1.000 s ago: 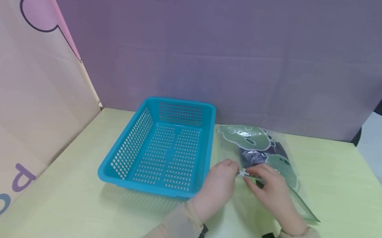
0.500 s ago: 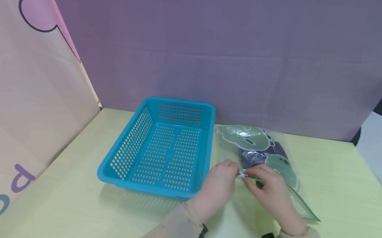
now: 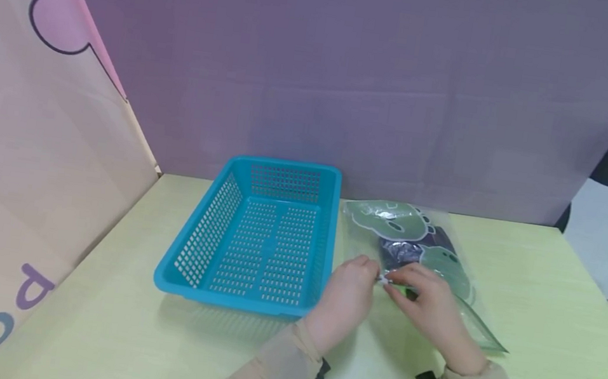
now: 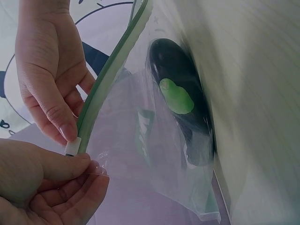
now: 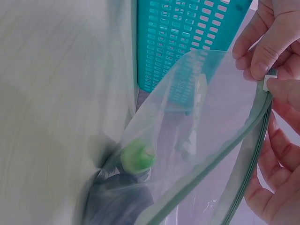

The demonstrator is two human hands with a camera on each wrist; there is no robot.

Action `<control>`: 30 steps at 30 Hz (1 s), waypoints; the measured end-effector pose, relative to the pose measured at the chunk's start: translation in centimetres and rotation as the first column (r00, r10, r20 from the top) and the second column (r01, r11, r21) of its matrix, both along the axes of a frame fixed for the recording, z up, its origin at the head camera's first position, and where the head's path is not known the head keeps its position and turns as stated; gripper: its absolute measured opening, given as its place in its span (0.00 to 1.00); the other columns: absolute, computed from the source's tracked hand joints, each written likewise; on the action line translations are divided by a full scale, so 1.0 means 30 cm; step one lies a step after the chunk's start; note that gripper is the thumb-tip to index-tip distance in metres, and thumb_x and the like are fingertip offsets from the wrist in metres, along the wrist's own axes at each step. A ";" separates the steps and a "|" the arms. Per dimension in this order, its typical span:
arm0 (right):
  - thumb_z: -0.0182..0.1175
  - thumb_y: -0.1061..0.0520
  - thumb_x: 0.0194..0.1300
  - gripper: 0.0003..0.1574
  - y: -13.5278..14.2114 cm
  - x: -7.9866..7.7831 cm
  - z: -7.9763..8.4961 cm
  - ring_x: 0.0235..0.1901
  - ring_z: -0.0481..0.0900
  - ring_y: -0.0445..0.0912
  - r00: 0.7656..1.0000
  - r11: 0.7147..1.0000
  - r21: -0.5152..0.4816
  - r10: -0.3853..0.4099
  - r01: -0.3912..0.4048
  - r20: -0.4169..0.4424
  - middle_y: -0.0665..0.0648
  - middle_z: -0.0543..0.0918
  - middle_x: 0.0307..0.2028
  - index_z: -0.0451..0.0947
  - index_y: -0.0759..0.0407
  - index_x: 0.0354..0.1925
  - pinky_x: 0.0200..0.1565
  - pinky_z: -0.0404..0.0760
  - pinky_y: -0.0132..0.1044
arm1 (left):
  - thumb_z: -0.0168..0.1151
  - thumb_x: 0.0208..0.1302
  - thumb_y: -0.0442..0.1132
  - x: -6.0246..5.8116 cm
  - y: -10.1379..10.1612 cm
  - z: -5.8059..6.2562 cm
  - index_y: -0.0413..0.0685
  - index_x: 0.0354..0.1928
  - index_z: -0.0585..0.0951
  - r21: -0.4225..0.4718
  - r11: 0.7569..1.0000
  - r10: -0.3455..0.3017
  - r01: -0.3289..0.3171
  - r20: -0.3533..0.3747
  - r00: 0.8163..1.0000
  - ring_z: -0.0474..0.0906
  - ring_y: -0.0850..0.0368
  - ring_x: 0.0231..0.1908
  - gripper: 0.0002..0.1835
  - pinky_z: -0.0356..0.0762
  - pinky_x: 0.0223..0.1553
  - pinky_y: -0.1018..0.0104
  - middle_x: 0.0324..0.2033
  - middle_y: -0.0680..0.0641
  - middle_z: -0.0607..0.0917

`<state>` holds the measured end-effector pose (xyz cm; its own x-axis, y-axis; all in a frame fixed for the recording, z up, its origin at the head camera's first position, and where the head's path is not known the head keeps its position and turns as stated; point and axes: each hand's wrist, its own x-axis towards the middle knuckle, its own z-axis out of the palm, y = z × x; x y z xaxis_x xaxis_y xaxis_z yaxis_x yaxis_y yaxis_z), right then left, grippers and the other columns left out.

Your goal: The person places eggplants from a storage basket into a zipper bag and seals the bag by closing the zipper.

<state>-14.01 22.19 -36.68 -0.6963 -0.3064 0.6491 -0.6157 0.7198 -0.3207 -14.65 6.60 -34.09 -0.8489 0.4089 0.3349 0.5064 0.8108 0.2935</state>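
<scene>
A clear zip bag (image 3: 444,219) with green cartoon print lies on the table, its green-edged mouth gaping on the right side. Inside are a dark, rounded item (image 4: 171,61) and a bright green piece (image 4: 177,97); their kind is unclear. The left hand (image 3: 348,294) pinches the end of the bag's zip strip. Close beside it, the right hand (image 3: 429,305) pinches the white zip slider (image 5: 269,83) between thumb and finger. In the left wrist view both hands' fingertips nearly meet at the slider, with the zip strip (image 4: 105,79) running away from them.
A blue plastic basket (image 3: 243,302) with slotted walls stands just left of the bag and the left hand. Behind the pale table (image 3: 108,317) hangs a purple cloth (image 3: 319,76); printed cloths flank both sides.
Both hands keep their grip at the zip's left end, almost still. The head view has shifted very slightly.
</scene>
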 end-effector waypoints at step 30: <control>0.72 0.66 0.36 0.12 -0.012 0.000 0.005 0.30 0.78 0.43 0.995 0.998 0.043 0.053 -0.050 -0.083 0.52 0.83 0.26 0.82 0.60 0.26 0.38 0.75 0.22 | 0.63 0.46 0.26 -0.001 -0.006 -0.009 0.48 0.30 0.80 -0.020 0.999 -0.036 0.036 -0.026 0.999 0.77 0.62 0.27 0.10 0.74 0.28 0.78 0.26 0.53 0.81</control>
<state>-14.00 21.83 -36.52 -0.6224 -0.3679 0.6909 -0.6760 0.6976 -0.2376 -14.70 6.42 -34.37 -0.8244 0.4460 0.3484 0.5428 0.7973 0.2640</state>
